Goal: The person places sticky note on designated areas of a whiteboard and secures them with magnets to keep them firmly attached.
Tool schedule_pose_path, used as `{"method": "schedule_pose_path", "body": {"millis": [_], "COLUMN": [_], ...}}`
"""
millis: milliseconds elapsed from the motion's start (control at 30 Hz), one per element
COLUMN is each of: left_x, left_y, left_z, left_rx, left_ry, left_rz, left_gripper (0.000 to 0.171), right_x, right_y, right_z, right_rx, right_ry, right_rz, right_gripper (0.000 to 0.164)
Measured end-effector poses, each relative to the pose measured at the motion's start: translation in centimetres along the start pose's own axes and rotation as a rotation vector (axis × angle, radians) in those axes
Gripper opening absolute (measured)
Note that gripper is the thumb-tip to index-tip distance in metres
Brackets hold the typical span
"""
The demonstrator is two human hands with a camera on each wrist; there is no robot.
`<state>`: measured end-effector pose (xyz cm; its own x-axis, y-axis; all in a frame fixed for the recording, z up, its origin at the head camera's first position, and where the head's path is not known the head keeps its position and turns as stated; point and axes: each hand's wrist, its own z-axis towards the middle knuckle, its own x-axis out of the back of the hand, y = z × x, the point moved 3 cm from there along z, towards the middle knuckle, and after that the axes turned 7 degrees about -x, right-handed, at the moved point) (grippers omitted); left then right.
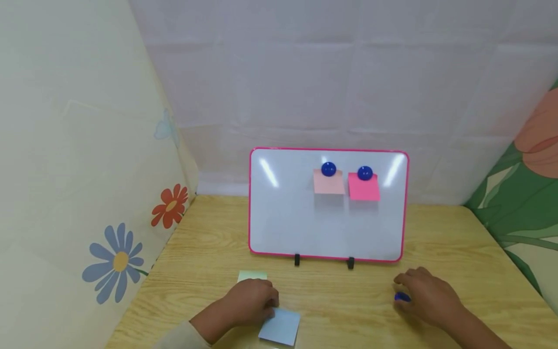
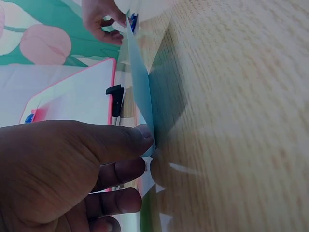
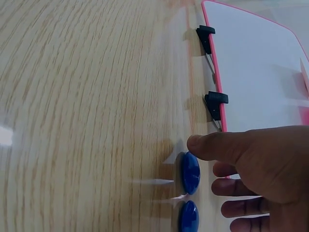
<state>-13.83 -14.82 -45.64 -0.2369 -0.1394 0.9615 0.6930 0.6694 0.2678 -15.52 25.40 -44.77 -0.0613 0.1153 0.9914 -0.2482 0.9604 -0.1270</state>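
Observation:
My left hand (image 1: 253, 301) pinches a light blue sticky note (image 1: 281, 327) by its edge, between thumb and fingers. In the left wrist view this blue note (image 2: 140, 77) stands tilted off the wood, casting a shadow. Partly hidden behind the left hand lies a pale green sticky note (image 1: 252, 275). My right hand (image 1: 429, 295) hovers over the table's right side, fingers loosely bent, at a blue round magnet (image 1: 402, 296). The right wrist view has two blue magnets on the wood; the thumb tip is right by the nearer magnet (image 3: 191, 174), contact unclear, and the other magnet (image 3: 189, 216) lies beside it.
A pink-framed whiteboard (image 1: 283, 213) stands upright at the back on black feet (image 1: 297, 260). On it, blue magnets (image 1: 329, 168) hold a pale pink note (image 1: 329, 184) and a bright pink note (image 1: 364, 189). Flowered cloth (image 1: 119, 261) borders the wooden table (image 1: 209, 228).

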Motion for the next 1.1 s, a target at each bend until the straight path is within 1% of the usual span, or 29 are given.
{"method": "schedule_pose_path", "body": {"millis": [133, 300, 367, 467, 533, 600, 833, 1100], "left_x": [-0.01, -0.02, -0.03, -0.04, -0.13, -0.19, -0.23, -0.34], "left_y": [0.09, 0.19, 0.20, 0.14, 0.03, -0.06, -0.07, 0.06], "left_z": [-0.06, -0.25, -0.33, -0.39, -0.39, -0.39, -0.44, -0.55], "left_rx": [0.003, -0.005, -0.013, -0.019, -0.015, -0.008, -0.007, -0.016], "left_ry": [-0.010, 0.006, 0.018, 0.036, 0.044, 0.050, 0.062, 0.075], "left_rz": [0.004, 0.016, 0.013, 0.017, 0.022, 0.029, 0.025, 0.024], "left_gripper": [0.010, 0.014, 0.016, 0.017, 0.018, 0.018, 0.019, 0.019], "right_x": [-0.02, -0.24, -0.36, -0.50, -0.55, -0.57, -0.35, -0.42], "right_y": [0.01, 0.18, 0.26, 0.37, 0.40, 0.41, 0.37, 0.47], "right_z": [0.09, 0.25, 0.23, 0.06, -0.07, -0.15, 0.04, -0.20], "right_rx": [-0.027, -0.042, -0.036, -0.011, 0.007, 0.011, -0.035, -0.054], "right_ry": [-0.052, -0.090, -0.084, -0.047, -0.021, -0.013, -0.071, -0.063], "right_rz": [-0.002, -0.006, -0.006, -0.004, -0.003, 0.001, 0.027, 0.039], "right_gripper": [0.044, 0.043, 0.042, 0.037, 0.035, 0.032, 0.027, 0.024]}}
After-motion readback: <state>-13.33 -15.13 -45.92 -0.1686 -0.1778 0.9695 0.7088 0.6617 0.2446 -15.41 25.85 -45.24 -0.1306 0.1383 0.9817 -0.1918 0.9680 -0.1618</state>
